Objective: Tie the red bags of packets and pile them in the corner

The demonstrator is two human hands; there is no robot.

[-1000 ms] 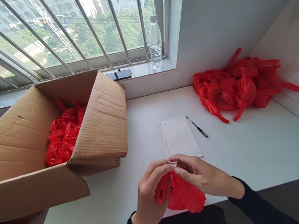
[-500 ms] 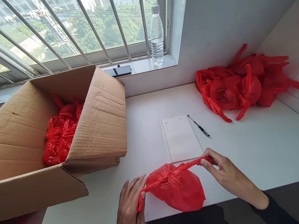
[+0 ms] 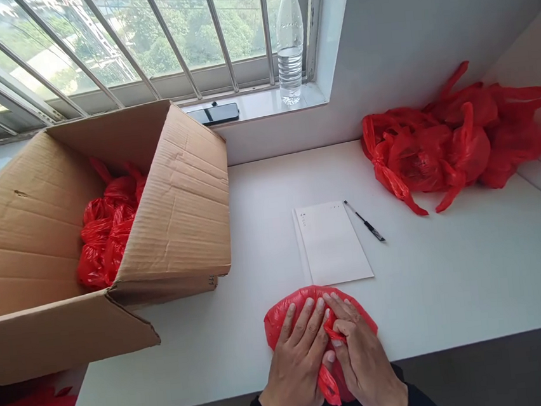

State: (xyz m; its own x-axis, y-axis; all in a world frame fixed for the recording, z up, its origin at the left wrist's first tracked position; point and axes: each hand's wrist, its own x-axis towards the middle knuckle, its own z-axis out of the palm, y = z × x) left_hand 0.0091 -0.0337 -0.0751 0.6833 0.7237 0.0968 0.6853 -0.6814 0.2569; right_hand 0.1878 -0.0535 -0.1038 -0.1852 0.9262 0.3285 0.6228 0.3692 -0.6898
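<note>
A small red plastic bag point(image 3: 281, 313) lies on the white table point(image 3: 450, 275) at its near edge, right in front of me. My left hand point(image 3: 298, 360) rests on top of it with its fingers stretched out flat. My right hand point(image 3: 362, 357) lies beside it on the bag, its fingers bent and pinching a twisted red handle of the bag between the two hands. A white sheet of paper point(image 3: 331, 242) lies just beyond the bag, with a black pen point(image 3: 365, 221) to its right.
An open cardboard box point(image 3: 40, 250) holding several red bags point(image 3: 105, 225) stands at the left. A heap of red bags point(image 3: 456, 140) lies at the back right. A water bottle point(image 3: 289, 41) and a phone point(image 3: 216, 114) sit on the windowsill.
Half a second ago my hands held the bag's two handles pulled apart to left and right. Now both hands are together on top of the bag, pressing it against the table.
</note>
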